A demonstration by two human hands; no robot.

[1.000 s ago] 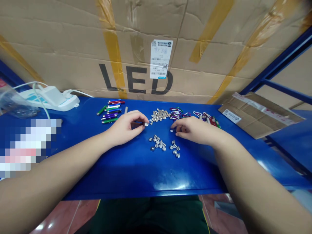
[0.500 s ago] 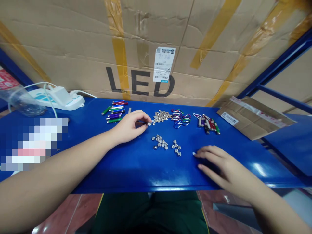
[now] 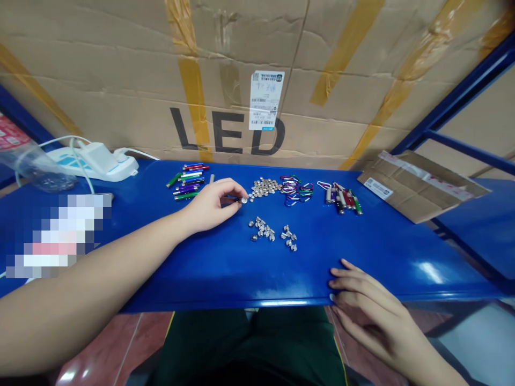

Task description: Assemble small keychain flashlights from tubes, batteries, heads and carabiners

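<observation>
Left hand (image 3: 209,206) in a narrow pinch on a slim dark tube (image 3: 231,198)

A silver button cell (image 3: 243,200) sits at the tube's tip, between the fingertips. The right hand (image 3: 370,316) lies open and empty at the blue table's (image 3: 402,268) front edge. Loose button cells (image 3: 264,186), metal caps (image 3: 261,229), carabiners (image 3: 296,190) and coloured tubes (image 3: 187,180) lie sorted, apparently for easy picking. A clear plastic bag (image 3: 44,171) holds something dark.

From here I see a blue metal table (image 3: 362,257) with a heap of silver button cells (image 3: 264,186) mid-table, coloured metal tubes (image 3: 188,181) to its left, and carabiners (image 3: 296,190) just to its right.
</observation>
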